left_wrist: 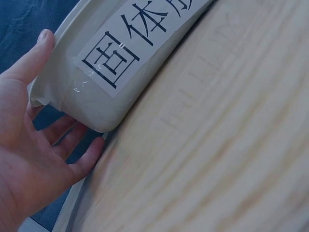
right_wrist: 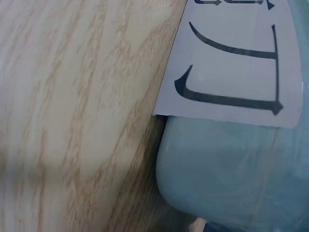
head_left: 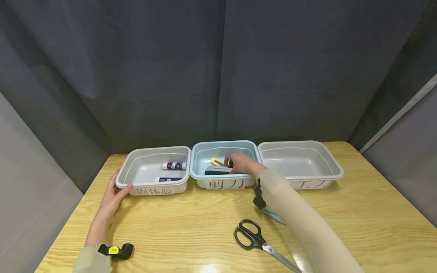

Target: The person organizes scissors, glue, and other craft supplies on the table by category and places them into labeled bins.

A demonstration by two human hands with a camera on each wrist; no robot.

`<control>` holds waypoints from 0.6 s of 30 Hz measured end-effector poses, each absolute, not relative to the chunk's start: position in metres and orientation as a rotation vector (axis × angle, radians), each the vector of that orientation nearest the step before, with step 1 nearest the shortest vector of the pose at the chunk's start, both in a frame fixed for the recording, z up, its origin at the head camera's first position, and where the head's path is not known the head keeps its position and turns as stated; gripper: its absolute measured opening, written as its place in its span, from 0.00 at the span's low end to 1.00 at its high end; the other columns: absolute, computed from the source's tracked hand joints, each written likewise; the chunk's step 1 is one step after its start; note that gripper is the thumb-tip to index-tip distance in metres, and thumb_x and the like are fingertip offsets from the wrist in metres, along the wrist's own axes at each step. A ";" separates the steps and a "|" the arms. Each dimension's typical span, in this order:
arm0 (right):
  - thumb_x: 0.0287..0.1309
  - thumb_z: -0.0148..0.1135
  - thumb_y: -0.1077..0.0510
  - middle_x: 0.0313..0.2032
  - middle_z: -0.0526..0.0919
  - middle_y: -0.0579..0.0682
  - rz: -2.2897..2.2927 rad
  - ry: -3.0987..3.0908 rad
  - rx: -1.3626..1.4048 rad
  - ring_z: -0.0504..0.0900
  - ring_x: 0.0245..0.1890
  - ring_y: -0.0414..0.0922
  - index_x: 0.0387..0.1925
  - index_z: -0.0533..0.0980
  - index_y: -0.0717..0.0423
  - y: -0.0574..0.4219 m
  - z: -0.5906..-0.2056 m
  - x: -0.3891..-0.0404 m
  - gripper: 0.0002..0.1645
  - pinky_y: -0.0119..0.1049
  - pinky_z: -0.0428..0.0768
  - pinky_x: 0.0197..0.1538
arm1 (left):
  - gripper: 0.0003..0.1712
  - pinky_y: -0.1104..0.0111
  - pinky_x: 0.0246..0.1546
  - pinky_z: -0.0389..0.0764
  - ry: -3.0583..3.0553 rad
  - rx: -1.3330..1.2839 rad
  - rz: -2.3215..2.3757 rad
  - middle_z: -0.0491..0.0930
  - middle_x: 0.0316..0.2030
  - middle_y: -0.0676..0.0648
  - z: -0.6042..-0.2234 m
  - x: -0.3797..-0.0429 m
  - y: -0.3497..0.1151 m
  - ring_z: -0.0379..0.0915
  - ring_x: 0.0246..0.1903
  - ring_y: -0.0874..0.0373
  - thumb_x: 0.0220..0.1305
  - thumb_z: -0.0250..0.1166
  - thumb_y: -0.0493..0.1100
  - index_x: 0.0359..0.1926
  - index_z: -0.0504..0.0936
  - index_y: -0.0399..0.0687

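At the front left corner of the left grey bin (head_left: pixel 155 149), my left hand (head_left: pixel 110 197) rests with its thumb by the rim and fingers along the end wall. In the left wrist view that hand (left_wrist: pixel 29 140) has loosely spread fingers on the bin (left_wrist: pixel 91 108). My right hand (head_left: pixel 240 162) reaches into the light blue middle bin (head_left: pixel 201 176). Its fingers bend down around the right end of a grey-and-black tool (head_left: pixel 217 170); whether they pinch it is unclear. Beside the fingertips lies a yellow box cutter (head_left: pixel 216 162). The right wrist view shows only the blue bin's wall (right_wrist: pixel 217 169).
Two glue sticks (head_left: pixel 174 166) lie in the left bin. A second grey bin (head_left: pixel 293 159) stands at the right. Black-handled scissors (head_left: pixel 254 237) lie on the wooden table (head_left: pixel 177 231). A light blue object (head_left: pixel 273 216) is partly under the right sleeve. Dark curtains hang behind.
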State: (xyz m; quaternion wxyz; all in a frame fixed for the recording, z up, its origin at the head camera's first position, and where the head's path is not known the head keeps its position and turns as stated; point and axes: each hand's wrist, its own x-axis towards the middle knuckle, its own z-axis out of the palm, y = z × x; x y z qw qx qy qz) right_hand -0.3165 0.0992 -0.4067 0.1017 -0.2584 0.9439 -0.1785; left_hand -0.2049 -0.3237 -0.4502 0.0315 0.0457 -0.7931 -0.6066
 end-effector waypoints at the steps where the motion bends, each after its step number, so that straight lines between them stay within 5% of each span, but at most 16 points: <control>1: 0.42 0.69 0.60 0.35 0.80 0.52 -0.538 2.789 -0.759 0.76 0.36 0.45 0.38 0.76 0.56 0.100 -0.407 -0.316 0.17 0.39 0.74 0.43 | 0.44 0.89 0.42 0.63 -2.445 0.141 -1.870 0.41 0.70 0.41 -0.450 -0.205 -0.324 0.49 0.62 0.52 0.65 0.55 0.47 0.71 0.35 0.62; 13: 0.50 0.64 0.57 0.33 0.81 0.51 -0.621 2.860 -0.775 0.76 0.35 0.44 0.38 0.78 0.58 0.106 -0.397 -0.312 0.13 0.40 0.73 0.43 | 0.45 0.89 0.43 0.61 -2.466 0.130 -1.849 0.41 0.70 0.42 -0.450 -0.205 -0.325 0.47 0.64 0.49 0.65 0.55 0.48 0.71 0.35 0.62; 18: 0.54 0.62 0.56 0.30 0.80 0.48 -0.684 2.886 -0.801 0.75 0.31 0.42 0.36 0.78 0.58 0.113 -0.388 -0.303 0.10 0.38 0.73 0.39 | 0.46 0.72 0.62 0.54 -2.499 0.145 -1.818 0.40 0.71 0.42 -0.446 -0.203 -0.326 0.43 0.66 0.47 0.64 0.56 0.49 0.71 0.34 0.60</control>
